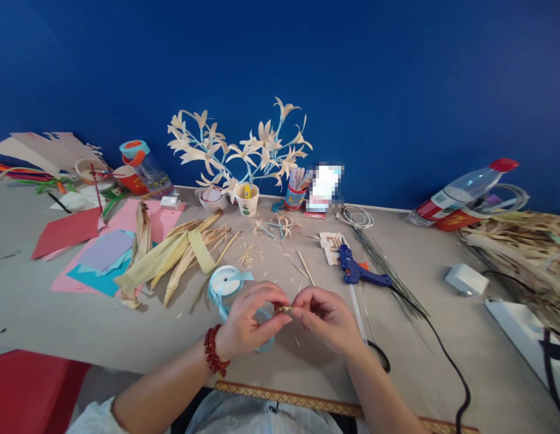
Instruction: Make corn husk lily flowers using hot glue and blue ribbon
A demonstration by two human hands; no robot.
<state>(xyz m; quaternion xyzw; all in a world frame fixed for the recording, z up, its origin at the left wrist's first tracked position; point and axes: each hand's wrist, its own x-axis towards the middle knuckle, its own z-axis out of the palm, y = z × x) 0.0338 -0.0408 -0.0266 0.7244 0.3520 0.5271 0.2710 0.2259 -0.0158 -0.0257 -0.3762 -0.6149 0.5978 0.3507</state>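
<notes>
Above the front of the table, my left hand [255, 318] and my right hand [328, 316] meet with their fingertips. Pinched between them is a small yellowish strip, like a bit of dried husk [284, 309]; both hands are closed on it, and the fingers hide part of it. A spool of light blue ribbon [226, 281] lies just beyond my left hand, with loose ribbon running under that hand. Past my right hand rests a blue hot glue gun [352, 268] with a black cord. Thin husk scraps [248, 256] are scattered ahead of the hands.
Dried corn husks [171, 259] and coloured paper [99, 259] lie left. A potted husk-flower arrangement [246, 202] stands by the wall beside a pixelated phone [324, 188]. Thin wires [379, 265], a white adapter [466, 279] and a tilted bottle [460, 193] are on the right.
</notes>
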